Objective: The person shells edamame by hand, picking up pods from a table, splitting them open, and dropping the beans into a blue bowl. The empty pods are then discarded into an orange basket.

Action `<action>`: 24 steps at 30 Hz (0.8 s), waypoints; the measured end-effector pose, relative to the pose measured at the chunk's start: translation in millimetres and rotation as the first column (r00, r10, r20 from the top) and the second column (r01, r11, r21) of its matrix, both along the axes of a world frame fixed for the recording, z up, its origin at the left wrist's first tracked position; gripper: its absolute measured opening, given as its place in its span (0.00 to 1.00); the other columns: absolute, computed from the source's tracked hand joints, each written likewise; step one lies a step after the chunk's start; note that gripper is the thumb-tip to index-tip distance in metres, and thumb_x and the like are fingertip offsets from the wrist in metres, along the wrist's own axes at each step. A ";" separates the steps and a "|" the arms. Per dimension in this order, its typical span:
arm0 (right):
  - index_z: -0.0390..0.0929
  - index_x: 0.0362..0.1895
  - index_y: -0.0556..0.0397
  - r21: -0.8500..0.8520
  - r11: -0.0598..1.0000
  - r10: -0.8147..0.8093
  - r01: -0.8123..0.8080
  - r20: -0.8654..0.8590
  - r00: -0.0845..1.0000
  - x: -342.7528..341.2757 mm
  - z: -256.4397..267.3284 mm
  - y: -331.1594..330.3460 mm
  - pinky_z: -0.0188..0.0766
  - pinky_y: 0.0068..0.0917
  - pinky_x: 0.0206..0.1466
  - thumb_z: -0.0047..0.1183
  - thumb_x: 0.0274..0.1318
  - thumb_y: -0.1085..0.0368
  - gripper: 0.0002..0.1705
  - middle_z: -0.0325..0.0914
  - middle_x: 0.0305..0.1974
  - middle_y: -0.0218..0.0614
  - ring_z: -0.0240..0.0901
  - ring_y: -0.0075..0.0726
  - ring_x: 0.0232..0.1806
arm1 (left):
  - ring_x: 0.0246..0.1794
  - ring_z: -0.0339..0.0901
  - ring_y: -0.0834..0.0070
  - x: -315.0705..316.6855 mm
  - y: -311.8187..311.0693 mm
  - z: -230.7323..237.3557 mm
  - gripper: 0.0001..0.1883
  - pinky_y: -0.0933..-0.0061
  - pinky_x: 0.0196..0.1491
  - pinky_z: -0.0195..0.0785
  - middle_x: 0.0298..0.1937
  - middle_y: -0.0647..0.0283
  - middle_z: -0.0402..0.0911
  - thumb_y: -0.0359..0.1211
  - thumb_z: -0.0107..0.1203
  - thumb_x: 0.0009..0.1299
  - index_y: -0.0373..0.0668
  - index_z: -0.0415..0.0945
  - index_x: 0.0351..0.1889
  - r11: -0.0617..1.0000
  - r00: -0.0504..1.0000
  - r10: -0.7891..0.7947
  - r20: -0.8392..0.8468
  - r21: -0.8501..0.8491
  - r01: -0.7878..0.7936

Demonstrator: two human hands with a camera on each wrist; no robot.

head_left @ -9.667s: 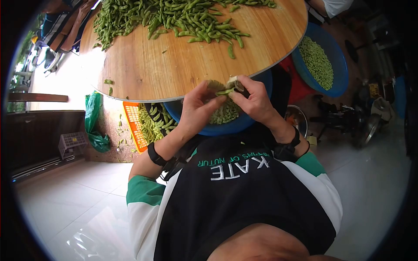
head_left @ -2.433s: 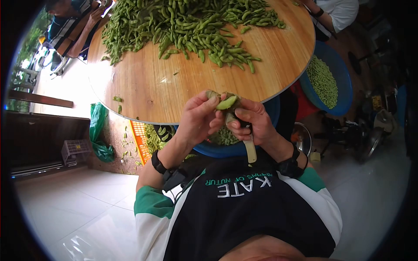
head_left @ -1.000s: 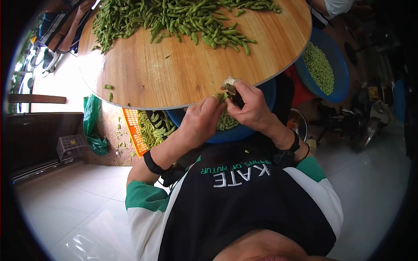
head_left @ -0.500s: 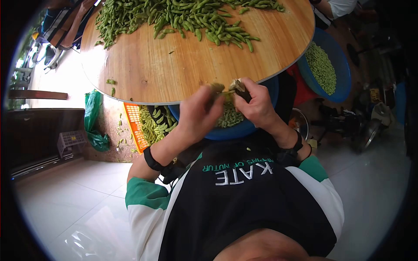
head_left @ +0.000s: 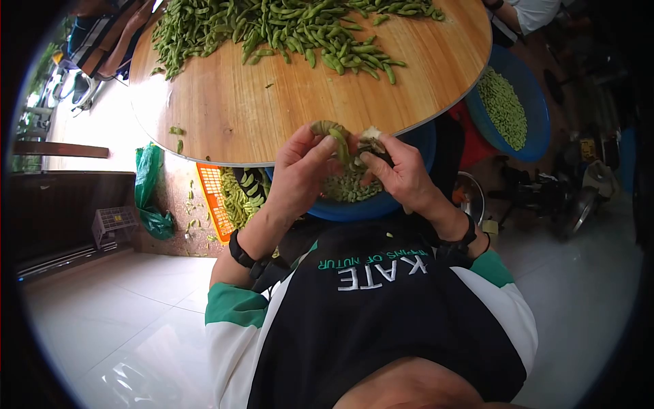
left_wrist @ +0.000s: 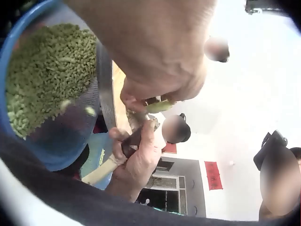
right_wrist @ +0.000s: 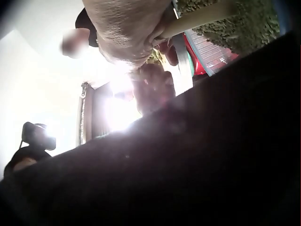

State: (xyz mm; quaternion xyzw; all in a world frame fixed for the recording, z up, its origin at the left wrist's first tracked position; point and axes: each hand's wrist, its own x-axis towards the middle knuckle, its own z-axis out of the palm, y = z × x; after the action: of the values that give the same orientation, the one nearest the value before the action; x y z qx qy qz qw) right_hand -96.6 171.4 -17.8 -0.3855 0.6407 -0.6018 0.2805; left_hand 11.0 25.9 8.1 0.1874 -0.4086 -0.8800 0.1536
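Note:
My left hand (head_left: 300, 170) pinches a green soybean pod (head_left: 340, 143) between thumb and index finger. An olive-brown cover wraps that index fingertip. Just to its right, my right hand (head_left: 405, 170) grips a tool whose pale, flat handle (left_wrist: 101, 172) sticks out below the palm in the left wrist view; its working end is hidden. Dark and whitish wrapping shows at the right fingertips. Both hands are over a blue basin (head_left: 361, 213) of shelled beans (head_left: 347, 189), close to the table edge. In the right wrist view the pale handle (right_wrist: 197, 21) crosses in front of the beans.
A round wooden table (head_left: 225, 129) carries a heap of pods (head_left: 272, 27). Another blue basin (head_left: 538, 116) of beans stands at right. An orange basket (head_left: 212, 198) of pods and a green bag (head_left: 146, 184) lie at left. Other people sit around the table.
Half a second ago the left hand was a blur close to the right; now it is steadier, with the pod upright in its pinch. One second ago the hands met at the fingertips.

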 end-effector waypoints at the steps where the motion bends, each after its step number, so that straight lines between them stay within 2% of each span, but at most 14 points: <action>1: 0.70 0.52 0.61 0.001 1.000 -0.002 0.002 0.003 1.000 -1.8 -0.8 1.4 0.74 0.20 0.29 0.51 0.62 0.66 0.16 0.76 0.34 0.33 0.76 0.24 0.29 | 0.26 0.72 0.83 2.6 -2.2 0.6 0.08 0.85 0.29 0.64 0.35 0.67 0.79 0.30 0.53 0.71 0.39 0.76 0.44 0.998 0.998 -0.057 0.041 0.040 0.056; 3: 0.67 0.57 0.60 0.021 1.000 0.013 -0.011 -0.140 0.990 -5.2 -1.6 3.2 0.69 0.18 0.25 0.50 0.64 0.64 0.21 0.75 0.35 0.33 0.72 0.20 0.27 | 0.25 0.71 0.84 5.3 -7.6 -4.3 0.07 0.86 0.26 0.62 0.33 0.68 0.79 0.31 0.53 0.71 0.39 0.76 0.43 0.990 0.989 -0.120 0.081 0.083 0.113; 4: 0.67 0.57 0.60 0.022 1.000 0.010 -0.007 -0.137 0.990 -5.9 0.0 4.3 0.69 0.18 0.25 0.50 0.64 0.64 0.21 0.75 0.35 0.33 0.72 0.20 0.27 | 0.25 0.71 0.85 5.7 -11.0 -13.8 0.06 0.86 0.25 0.60 0.31 0.69 0.78 0.32 0.54 0.71 0.40 0.76 0.41 0.990 0.986 -0.135 0.101 0.055 0.130; 5: 0.64 0.60 0.60 0.022 0.994 0.106 -0.109 0.121 0.987 -6.7 3.7 5.4 0.66 0.16 0.23 0.48 0.65 0.63 0.23 0.74 0.34 0.32 0.69 0.18 0.25 | 0.24 0.70 0.87 5.7 -12.2 -19.8 0.06 0.87 0.23 0.59 0.29 0.70 0.77 0.32 0.54 0.70 0.40 0.76 0.40 0.989 0.982 -0.148 0.121 0.027 0.146; 6: 0.62 0.63 0.59 -0.005 0.978 0.195 -0.208 0.370 0.909 -7.2 6.4 6.2 0.63 0.15 0.21 0.47 0.66 0.62 0.25 0.73 0.33 0.31 0.66 0.16 0.23 | 0.24 0.70 0.87 5.1 -10.6 -20.9 0.06 0.87 0.23 0.59 0.29 0.70 0.77 0.32 0.54 0.70 0.40 0.76 0.40 0.989 0.981 -0.150 0.124 0.028 0.148; 7: 0.62 0.63 0.59 -0.005 0.979 0.192 -0.205 0.373 0.908 -6.3 8.0 6.4 0.63 0.15 0.21 0.47 0.66 0.62 0.25 0.73 0.33 0.31 0.66 0.16 0.23 | 0.24 0.69 0.88 4.1 -8.4 -21.7 0.06 0.88 0.23 0.58 0.28 0.71 0.77 0.32 0.55 0.70 0.40 0.76 0.39 0.992 0.982 -0.117 0.151 -0.034 0.124; 9: 0.59 0.65 0.57 -0.101 0.967 0.251 -0.234 0.539 0.804 -3.0 9.7 5.5 0.58 0.13 0.18 0.44 0.67 0.60 0.26 0.71 0.30 0.29 0.60 0.14 0.21 | 0.24 0.68 0.89 2.5 -4.6 -23.9 0.06 0.89 0.23 0.56 0.28 0.71 0.77 0.32 0.56 0.69 0.40 0.77 0.39 0.990 0.981 -0.083 0.178 -0.094 0.101; 12: 0.59 0.65 0.56 -0.164 0.958 0.287 -0.236 0.565 0.774 -3.3 1.8 2.1 0.58 0.12 0.17 0.43 0.68 0.61 0.25 0.72 0.30 0.29 0.61 0.14 0.21 | 0.25 0.68 0.90 0.6 -3.1 -28.3 0.05 0.89 0.24 0.56 0.30 0.72 0.77 0.31 0.56 0.69 0.40 0.77 0.38 0.984 0.989 -0.041 0.141 -0.165 0.065; 14: 0.60 0.65 0.56 -0.176 0.955 0.297 -0.240 0.588 0.752 -4.0 -1.3 3.7 0.58 0.12 0.17 0.43 0.68 0.61 0.25 0.72 0.31 0.29 0.61 0.14 0.21 | 0.30 0.72 0.86 2.0 -6.1 -31.4 0.08 0.89 0.30 0.64 0.37 0.68 0.80 0.28 0.54 0.70 0.37 0.76 0.45 0.980 0.990 -0.093 0.110 -0.167 0.111; 18: 0.60 0.66 0.55 -0.203 0.953 0.302 -0.224 0.636 0.710 -2.4 -1.7 3.6 0.58 0.12 0.17 0.44 0.68 0.62 0.25 0.73 0.30 0.29 0.60 0.13 0.20 | 0.28 0.71 0.90 -0.8 0.3 -32.6 0.08 0.89 0.29 0.61 0.35 0.71 0.79 0.31 0.55 0.70 0.39 0.76 0.45 0.978 0.996 -0.033 0.083 -0.203 0.049; 21: 0.61 0.65 0.54 -0.196 0.959 0.282 -0.202 0.649 0.706 -0.3 -3.3 4.1 0.57 0.12 0.17 0.44 0.67 0.63 0.24 0.73 0.28 0.28 0.59 0.13 0.18 | 0.28 0.70 0.90 -0.9 1.1 -36.5 0.10 0.90 0.29 0.61 0.35 0.71 0.78 0.30 0.54 0.70 0.38 0.74 0.48 0.969 0.997 -0.061 0.048 -0.239 0.071; 24: 0.64 0.64 0.55 -0.156 0.972 0.233 -0.174 0.637 0.735 0.5 -0.3 1.9 0.56 0.12 0.17 0.45 0.66 0.66 0.23 0.73 0.27 0.27 0.58 0.13 0.18 | 0.25 0.67 0.91 -3.3 4.8 -35.1 0.10 0.90 0.27 0.58 0.33 0.72 0.77 0.30 0.53 0.70 0.38 0.74 0.48 0.962 1.000 0.005 -0.023 -0.271 -0.011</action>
State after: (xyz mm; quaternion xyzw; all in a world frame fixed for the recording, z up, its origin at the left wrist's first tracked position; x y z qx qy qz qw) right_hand -96.1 173.4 -18.1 -0.2317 0.4306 -0.6907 0.5328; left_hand 7.6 30.6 -27.0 0.1567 -0.5229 -0.8170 0.1860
